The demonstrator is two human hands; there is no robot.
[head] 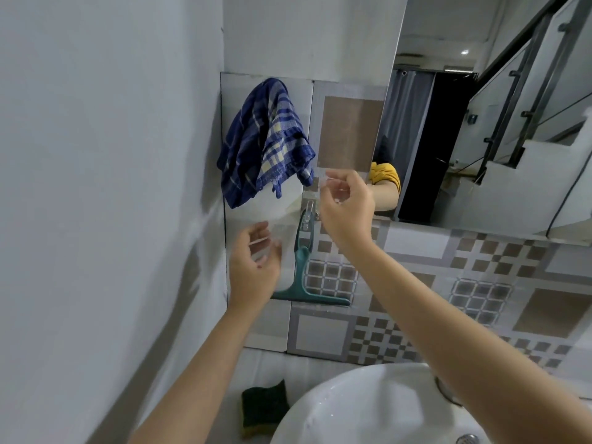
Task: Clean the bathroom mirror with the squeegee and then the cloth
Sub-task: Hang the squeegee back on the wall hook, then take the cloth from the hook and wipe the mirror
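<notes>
Cloth (266, 142) hangs on the tiled wall (416, 283), upper left of the squeegee (304, 270), which hangs from a hook (308, 203) just below and right of it. Mirror (480, 123) on the wall to the right. Left hand (254, 267) in front of the squeegee's left end, right hand (347, 206) before the hook. Sink (368, 408) below; sponge (264, 408) just left of it.

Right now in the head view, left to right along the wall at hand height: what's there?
Cloth → left hand → squeegee → right hand → mirror.
</notes>
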